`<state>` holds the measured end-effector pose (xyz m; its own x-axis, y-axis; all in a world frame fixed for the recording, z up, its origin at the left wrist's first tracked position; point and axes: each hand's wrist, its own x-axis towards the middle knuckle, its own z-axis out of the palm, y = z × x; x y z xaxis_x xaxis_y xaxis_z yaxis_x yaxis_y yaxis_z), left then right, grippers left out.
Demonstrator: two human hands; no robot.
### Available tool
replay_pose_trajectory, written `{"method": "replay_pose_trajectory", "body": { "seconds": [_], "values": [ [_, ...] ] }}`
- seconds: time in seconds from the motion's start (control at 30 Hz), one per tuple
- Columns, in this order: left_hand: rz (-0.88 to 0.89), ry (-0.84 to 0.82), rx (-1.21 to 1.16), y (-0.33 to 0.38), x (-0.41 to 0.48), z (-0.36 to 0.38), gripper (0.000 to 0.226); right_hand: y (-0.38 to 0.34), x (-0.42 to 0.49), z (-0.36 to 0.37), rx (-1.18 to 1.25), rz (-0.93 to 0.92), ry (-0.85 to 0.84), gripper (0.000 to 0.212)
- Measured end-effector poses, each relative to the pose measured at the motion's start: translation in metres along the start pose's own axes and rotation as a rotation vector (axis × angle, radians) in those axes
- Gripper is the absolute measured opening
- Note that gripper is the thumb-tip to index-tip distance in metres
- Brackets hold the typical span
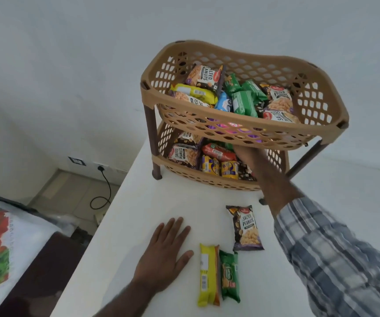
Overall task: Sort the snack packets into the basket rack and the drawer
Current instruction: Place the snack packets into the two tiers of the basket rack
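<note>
Lying flat, fingers straight, our left hand [165,253] is nearest the lengthwise yellow packet [208,274]; our right hand [254,162] hides its fingers in the rack [230,125].

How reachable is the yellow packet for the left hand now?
Probably yes: the left hand rests flat beside the yellow packet, only bare counter between them, and the right hand is away at the lower basket.
</note>
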<state>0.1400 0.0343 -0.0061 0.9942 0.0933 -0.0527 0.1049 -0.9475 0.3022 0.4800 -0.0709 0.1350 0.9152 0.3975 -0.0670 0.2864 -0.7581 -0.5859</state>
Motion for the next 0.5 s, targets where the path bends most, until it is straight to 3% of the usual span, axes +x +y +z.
{"method": "replay_pose_trajectory", "body": {
  "seconds": [0.13,0.23,0.37,0.5],
  "values": [
    [-0.003,-0.024,0.022,-0.001,-0.001,0.003,0.065,0.013,-0.082,-0.010,-0.202,-0.245,0.173,0.016],
    [0.017,0.009,-0.015,0.000,-0.003,0.000,0.064,0.026,-0.166,-0.002,-0.073,-0.308,0.212,0.020],
    [0.156,0.062,-0.072,0.016,-0.015,-0.011,0.056,0.067,-0.230,0.038,-0.168,-0.269,0.067,0.045],
    [0.415,0.039,0.017,0.068,-0.029,-0.007,0.057,0.109,-0.252,0.058,-0.294,-0.105,-0.119,0.051]
  ]
}}
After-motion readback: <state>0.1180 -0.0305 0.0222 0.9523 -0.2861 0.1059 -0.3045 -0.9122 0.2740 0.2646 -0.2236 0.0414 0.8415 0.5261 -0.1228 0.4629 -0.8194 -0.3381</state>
